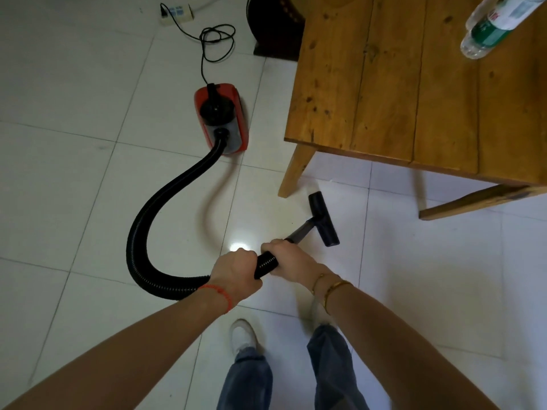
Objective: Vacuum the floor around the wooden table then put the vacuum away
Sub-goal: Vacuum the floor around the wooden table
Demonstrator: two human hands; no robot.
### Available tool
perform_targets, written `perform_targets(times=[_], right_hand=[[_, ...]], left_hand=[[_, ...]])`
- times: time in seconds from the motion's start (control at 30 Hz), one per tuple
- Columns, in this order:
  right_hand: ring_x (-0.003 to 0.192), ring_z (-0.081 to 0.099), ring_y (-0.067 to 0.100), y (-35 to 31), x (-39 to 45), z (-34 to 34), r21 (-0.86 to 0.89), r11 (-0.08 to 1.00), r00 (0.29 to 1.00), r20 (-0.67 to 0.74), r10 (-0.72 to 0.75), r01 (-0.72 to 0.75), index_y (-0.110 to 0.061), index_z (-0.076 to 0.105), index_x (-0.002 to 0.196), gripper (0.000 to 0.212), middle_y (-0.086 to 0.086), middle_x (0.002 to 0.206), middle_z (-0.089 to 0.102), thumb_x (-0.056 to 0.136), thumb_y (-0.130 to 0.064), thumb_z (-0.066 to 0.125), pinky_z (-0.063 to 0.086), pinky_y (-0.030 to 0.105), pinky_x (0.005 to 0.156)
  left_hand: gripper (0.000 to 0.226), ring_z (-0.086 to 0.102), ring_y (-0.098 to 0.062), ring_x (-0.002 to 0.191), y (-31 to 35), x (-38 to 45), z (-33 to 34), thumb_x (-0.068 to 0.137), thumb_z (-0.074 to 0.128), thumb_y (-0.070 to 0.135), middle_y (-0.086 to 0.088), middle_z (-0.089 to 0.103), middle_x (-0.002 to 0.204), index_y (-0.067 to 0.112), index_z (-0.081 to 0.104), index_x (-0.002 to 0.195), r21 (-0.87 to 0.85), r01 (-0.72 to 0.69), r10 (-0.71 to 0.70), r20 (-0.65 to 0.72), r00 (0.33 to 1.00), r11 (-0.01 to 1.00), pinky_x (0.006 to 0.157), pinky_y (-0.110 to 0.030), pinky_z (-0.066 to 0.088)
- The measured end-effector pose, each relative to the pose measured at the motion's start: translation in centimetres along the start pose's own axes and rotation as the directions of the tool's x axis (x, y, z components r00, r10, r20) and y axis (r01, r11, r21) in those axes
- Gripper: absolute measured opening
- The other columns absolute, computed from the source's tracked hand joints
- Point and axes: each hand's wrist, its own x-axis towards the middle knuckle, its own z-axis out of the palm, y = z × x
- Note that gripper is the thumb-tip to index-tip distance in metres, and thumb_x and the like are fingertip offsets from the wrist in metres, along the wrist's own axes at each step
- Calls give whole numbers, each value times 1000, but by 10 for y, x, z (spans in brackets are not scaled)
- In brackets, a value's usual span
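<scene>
A red canister vacuum (226, 113) stands on the white tiled floor, left of the wooden table (414, 84). Its black ribbed hose (165, 199) curves down and round to my hands. My left hand (236, 272) grips the hose end, and my right hand (291, 258) grips the wand just ahead of it. The black floor nozzle (324, 218) rests on the tiles near the table's front left leg (296, 170).
The vacuum's black cord (217, 42) runs back to a white power strip (177, 13) on the floor. A dark wooden stand (276, 25) sits behind the table. A plastic bottle (491, 28) lies on the tabletop. My feet are below my hands.
</scene>
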Motion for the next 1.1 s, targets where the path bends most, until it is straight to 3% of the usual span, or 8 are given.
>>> perform_targets(times=[0.2, 0.4, 0.53, 0.67, 0.8, 1.1], right_hand=[[94, 57, 29, -46, 11, 22, 21, 1000, 1000, -23, -19, 20, -3, 57, 105, 22, 16, 103, 58, 83, -3, 61, 49, 38, 82], [92, 57, 29, -45, 13, 27, -1, 1000, 999, -35, -22, 22, -2, 57, 103, 20, 16, 101, 59, 83, -3, 60, 49, 40, 82], [87, 57, 27, -14, 10, 17, -4, 999, 998, -36, -42, 42, -5, 57, 96, 15, 13, 94, 58, 82, -5, 62, 49, 38, 78], [80, 56, 25, 26, 7, -8, -40, 998, 999, -3, -53, 52, -8, 56, 89, 10, 9, 87, 56, 81, -7, 62, 49, 37, 77], [83, 56, 23, 67, 6, -41, -91, 994, 998, 38, -54, 57, -10, 55, 90, 10, 6, 88, 56, 83, -9, 63, 48, 36, 79], [82, 54, 20, 138, 7, -102, -111, 994, 999, 47, 16, -11, -21, 48, 85, 22, -1, 86, 52, 81, -10, 67, 38, 26, 76]], left_hand=[[19, 49, -17, 69, -44, -26, 1, 82, 56, 22, 6, 37, 68, 14, 58, 99, 32, -5, 5, 6, 1000, 999, 60, -25, 38], [20, 49, -17, 69, -47, -23, 5, 82, 56, 23, 5, 42, 72, 14, 58, 99, 46, -18, 18, 13, 1000, 999, 61, -25, 39], [20, 53, -19, 72, -24, -6, 8, 83, 56, 24, 2, 47, 80, 13, 58, 100, 15, -26, 26, 12, 1000, 1000, 61, -25, 40], [15, 49, -18, 67, 13, 17, 4, 83, 56, 21, 3, 47, 74, 13, 57, 95, -56, -6, 6, -8, 1000, 998, 55, -24, 36], [15, 61, -21, 79, 50, 46, -6, 83, 57, 22, -3, 61, 91, 13, 57, 95, -112, 4, -5, -8, 1000, 994, 60, -25, 41], [22, 63, -23, 89, 116, 104, -38, 85, 56, 21, -6, 62, 101, 11, 58, 105, -150, 9, -12, -14, 1000, 989, 65, -26, 40]])
